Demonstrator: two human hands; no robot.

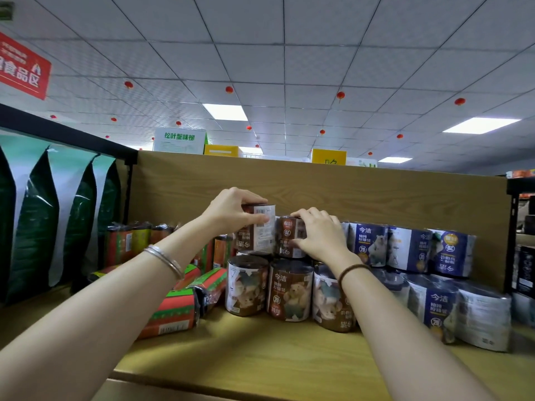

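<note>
Head: left hand [231,210] pinches barcode roll [259,237], right hand [320,234] grips neighbouring roll [289,233].

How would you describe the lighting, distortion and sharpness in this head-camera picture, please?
In the head view, the light panels blow out white; the wide lens curves the ceiling grid; the wrap on the green bags glints; the left hand and right hand gripping brown rolls look slightly soft.

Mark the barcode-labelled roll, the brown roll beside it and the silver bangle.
barcode-labelled roll [265,236]: head view, its white label.
brown roll beside it [285,231]: head view, its printed side.
silver bangle [166,261]: head view, the band's middle.
</note>
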